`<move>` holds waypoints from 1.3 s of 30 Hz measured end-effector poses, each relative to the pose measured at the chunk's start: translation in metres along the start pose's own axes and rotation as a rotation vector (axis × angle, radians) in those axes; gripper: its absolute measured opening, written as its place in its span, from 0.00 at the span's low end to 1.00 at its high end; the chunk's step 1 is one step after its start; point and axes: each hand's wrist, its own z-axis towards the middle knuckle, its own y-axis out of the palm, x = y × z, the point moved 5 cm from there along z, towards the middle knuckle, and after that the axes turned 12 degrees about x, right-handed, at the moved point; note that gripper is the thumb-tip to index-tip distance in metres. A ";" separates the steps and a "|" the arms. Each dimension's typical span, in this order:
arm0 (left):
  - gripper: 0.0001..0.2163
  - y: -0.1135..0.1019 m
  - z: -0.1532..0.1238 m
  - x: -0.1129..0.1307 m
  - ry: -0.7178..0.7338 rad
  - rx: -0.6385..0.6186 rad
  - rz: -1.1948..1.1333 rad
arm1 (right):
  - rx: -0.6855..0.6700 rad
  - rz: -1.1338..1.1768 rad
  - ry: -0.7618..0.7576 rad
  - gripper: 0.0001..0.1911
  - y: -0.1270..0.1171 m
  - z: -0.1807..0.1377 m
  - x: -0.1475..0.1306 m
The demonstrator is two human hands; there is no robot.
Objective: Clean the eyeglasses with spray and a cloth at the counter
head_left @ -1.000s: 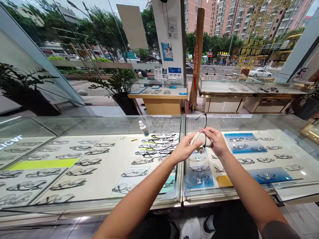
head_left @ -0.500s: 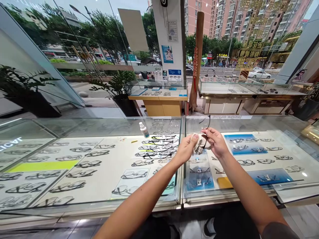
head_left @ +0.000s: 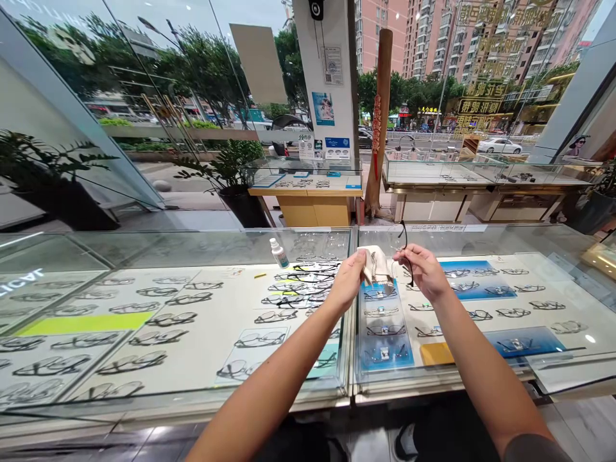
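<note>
Just left of centre frame, a bottle stands on the counter. Right of centre, our left hand pinches a cloth; farther right, our right hand holds black glasses by the fingertips. We judge this a break in wiping; another pass would call for steadying the glasses. Half a second ago, the cloth was bunched against them; now it hangs beside them.

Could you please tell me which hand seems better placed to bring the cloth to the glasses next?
Probably the left hand: it pinches the pale cloth, which hangs close beside the glasses. The right hand is occupied with holding those glasses.
</note>
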 end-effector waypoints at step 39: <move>0.28 0.003 -0.004 0.019 0.128 -0.069 0.062 | -0.355 -0.078 0.187 0.24 0.040 -0.024 0.047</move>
